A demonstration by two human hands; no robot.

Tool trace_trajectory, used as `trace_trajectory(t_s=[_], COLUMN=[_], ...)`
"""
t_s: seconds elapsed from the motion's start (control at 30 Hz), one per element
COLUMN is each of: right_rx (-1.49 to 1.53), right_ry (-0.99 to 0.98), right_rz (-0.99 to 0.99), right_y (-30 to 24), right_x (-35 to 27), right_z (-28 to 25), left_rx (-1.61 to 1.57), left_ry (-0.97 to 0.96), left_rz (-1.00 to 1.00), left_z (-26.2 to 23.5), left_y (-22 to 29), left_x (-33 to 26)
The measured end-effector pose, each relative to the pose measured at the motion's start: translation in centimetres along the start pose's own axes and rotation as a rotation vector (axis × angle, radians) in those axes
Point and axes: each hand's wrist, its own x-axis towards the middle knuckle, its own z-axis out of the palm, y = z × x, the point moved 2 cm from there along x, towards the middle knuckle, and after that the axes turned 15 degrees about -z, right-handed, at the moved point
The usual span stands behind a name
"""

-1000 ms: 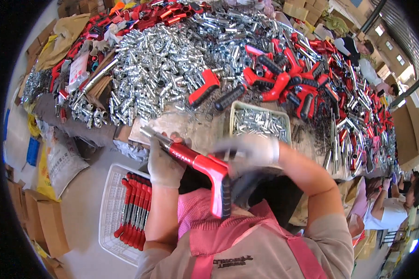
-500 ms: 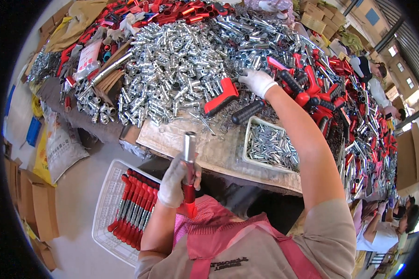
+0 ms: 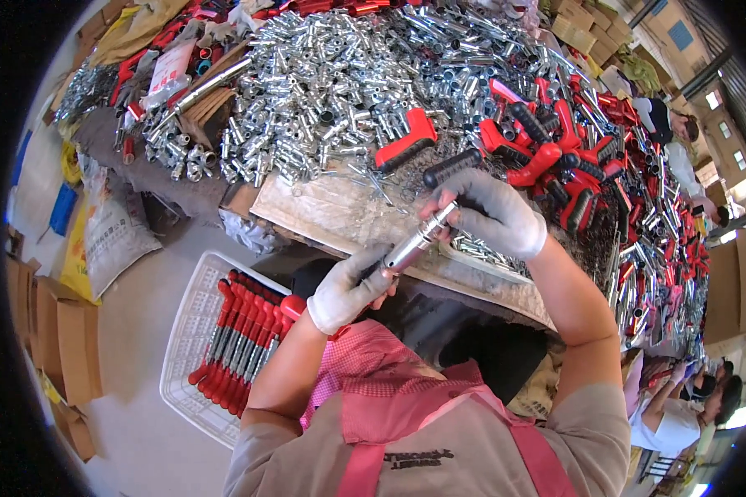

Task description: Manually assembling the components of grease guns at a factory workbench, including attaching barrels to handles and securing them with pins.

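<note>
A metal tube tool (image 3: 416, 240), chrome toward its tip and dark reddish lower down, slants up to the right between my gloved hands. My left hand (image 3: 346, 291) is wrapped round its lower part. At the upper end, the fingers of my right hand (image 3: 499, 217) close on the chrome tip; whether they also hold a small part there is hidden. Behind my right fingers, a black ribbed grip (image 3: 452, 168) lies on the bench. A red-and-black pistol-shaped handle (image 3: 408, 141) rests just left of it. Small metal pins (image 3: 491, 253) show below my right hand, partly covered.
A white plastic basket (image 3: 176, 331) with several red-handled tools stands low at my left. Chrome fittings (image 3: 307, 99) are heaped across the bench. Red-and-black handles (image 3: 568, 157) pile up at the right. Cartons (image 3: 66, 348) and a sack (image 3: 116, 236) stand far left; other people work at right.
My right hand has come back from the heap to the tube's tip. My left hand has moved right and tilted the tool from upright to a slant.
</note>
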Motion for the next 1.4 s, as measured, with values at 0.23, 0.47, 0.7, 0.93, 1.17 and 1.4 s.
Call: trace_trajectory(t_s=[0.23,0.47,0.7,0.93,1.17,1.4], right_rx=[-0.191,-1.086,-1.751,-1.889,-1.928,-1.900], right_ry=[0.000,-0.154,-0.602,-0.266,-0.315,-0.225], right_rz=[0.222,-0.114,-0.273,-0.089,-0.001,0.172], right_y=[0.6,8.1,13.9,13.5,15.6,16.9], right_x=[1.0,12.6,18.0,19.3,19.8,19.3], right_z=[2.3,-2.0,-8.6,-8.0,-6.7,-6.5], left_rx=[-0.166,-0.502,-0.426,-0.515,-0.506,-0.538], left_ry=[-0.090,-0.026,0.205,0.219,0.190,0.125], left_rz=[-0.105,0.008,0.031,-0.011,0.002,-0.025], left_z=[-1.4,-3.7,-6.4,-7.6,-7.6,-6.0], left_y=[-0.9,-2.3,-2.9,-3.2,-3.4,-3.8], left_x=[-1.2,-3.0,-3.8,-4.2,-3.5,-4.2])
